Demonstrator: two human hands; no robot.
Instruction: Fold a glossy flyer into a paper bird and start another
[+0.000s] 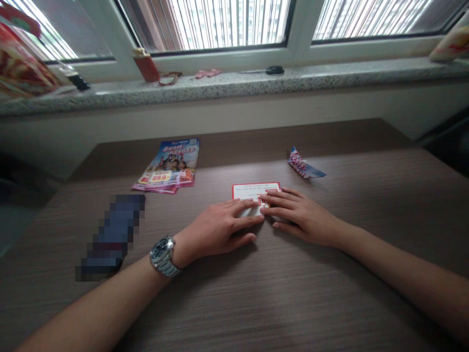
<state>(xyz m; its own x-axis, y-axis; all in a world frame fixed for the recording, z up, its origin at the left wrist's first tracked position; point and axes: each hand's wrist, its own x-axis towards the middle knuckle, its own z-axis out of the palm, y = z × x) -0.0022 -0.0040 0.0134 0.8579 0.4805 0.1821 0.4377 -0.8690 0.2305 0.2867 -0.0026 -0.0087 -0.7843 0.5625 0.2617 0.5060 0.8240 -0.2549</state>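
Note:
A small sheet of paper (pixel 252 188), white with a red border and print, lies flat on the table (pixel 234 303) in front of me. My left hand (pixel 223 225), a metal watch (pixel 161 254) on its wrist, rests over the sheet's left and lower part with fingers stretched out. From the right, my right hand (pixel 304 212) lies on the sheet's right part, fingers extended and slightly apart. The fingertips of both hands nearly meet at the middle. Much of the sheet's lower edge is hidden under them.
A stack of colourful flyers (pixel 170 164) lies at the back left, with a blurred-out dark object (pixel 113 234) nearer me. A folded paper piece (pixel 302 165) stands back right. Scissors (pixel 264 71), a red lighter-like item (pixel 146 66) and pink bits (pixel 208 73) sit on the stone windowsill (pixel 220 90).

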